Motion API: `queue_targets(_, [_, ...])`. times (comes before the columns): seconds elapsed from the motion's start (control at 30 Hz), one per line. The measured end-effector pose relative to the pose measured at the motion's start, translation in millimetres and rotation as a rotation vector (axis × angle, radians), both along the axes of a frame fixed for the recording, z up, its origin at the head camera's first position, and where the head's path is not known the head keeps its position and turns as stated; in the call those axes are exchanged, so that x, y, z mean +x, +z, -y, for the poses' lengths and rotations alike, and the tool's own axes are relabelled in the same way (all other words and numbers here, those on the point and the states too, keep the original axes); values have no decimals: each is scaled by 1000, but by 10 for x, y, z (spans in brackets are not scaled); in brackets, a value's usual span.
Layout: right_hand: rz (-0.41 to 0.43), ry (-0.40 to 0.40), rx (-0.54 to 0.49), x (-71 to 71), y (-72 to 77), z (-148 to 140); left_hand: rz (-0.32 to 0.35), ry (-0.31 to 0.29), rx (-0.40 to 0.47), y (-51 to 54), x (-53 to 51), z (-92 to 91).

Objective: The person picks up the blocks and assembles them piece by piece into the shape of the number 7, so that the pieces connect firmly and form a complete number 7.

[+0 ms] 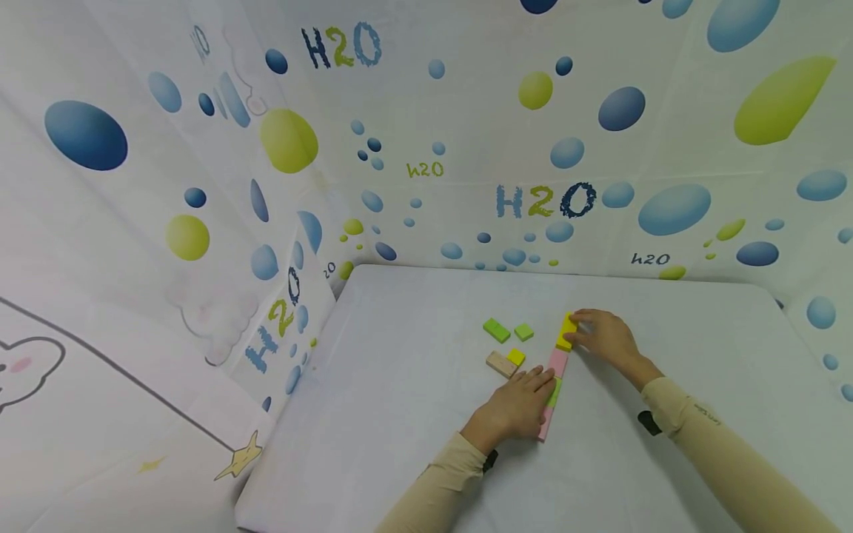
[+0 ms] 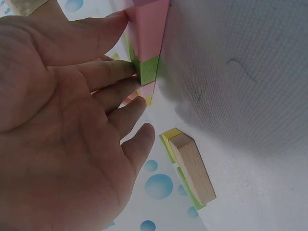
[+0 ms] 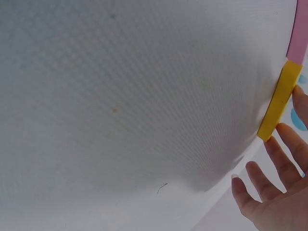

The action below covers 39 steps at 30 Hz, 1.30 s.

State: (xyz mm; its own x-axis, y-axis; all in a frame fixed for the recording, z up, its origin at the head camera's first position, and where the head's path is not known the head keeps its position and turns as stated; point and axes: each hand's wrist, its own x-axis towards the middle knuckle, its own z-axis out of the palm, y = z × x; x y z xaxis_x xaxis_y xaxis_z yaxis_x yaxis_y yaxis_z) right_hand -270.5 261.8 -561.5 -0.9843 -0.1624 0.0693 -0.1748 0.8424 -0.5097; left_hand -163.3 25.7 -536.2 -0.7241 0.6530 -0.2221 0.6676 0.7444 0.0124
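Observation:
A row of blocks runs away from me on the white table: a near pink block (image 1: 544,428), a green block (image 1: 554,392), another pink block (image 1: 558,362) and a yellow block (image 1: 566,333) at the far end. My left hand (image 1: 520,403) lies along the row's left side. In the left wrist view its thumb touches the near pink block (image 2: 150,31), while extended fingers touch the green block (image 2: 149,70). At the far end, my right hand (image 1: 606,337) pinches the yellow block between thumb and fingers. The right wrist view shows this yellow block (image 3: 280,101) meeting a pink block (image 3: 298,38).
Left of the row lie loose blocks: a green block (image 1: 496,330), a small green one (image 1: 523,332), a small yellow one (image 1: 516,357) and a wooden one (image 1: 501,364). A sheet printed with bubbles (image 1: 466,111) hangs behind the table (image 1: 400,414).

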Motion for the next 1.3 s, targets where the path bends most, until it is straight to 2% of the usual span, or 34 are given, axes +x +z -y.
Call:
queue_targets(0.3, [-19, 8, 6, 15, -22, 5, 9, 0, 11, 1, 6, 13])
queue_targets(0.63, [-67, 38, -4, 31, -40, -9, 11, 9, 0, 61, 36, 11])
queue_targets(0.97, [-32, 35, -18, 26, -45, -5, 20, 15, 6, 60, 26, 4])
queue_targets(1.3, [-39, 40, -15, 26, -19, -19, 15, 11, 8, 70, 17, -10])
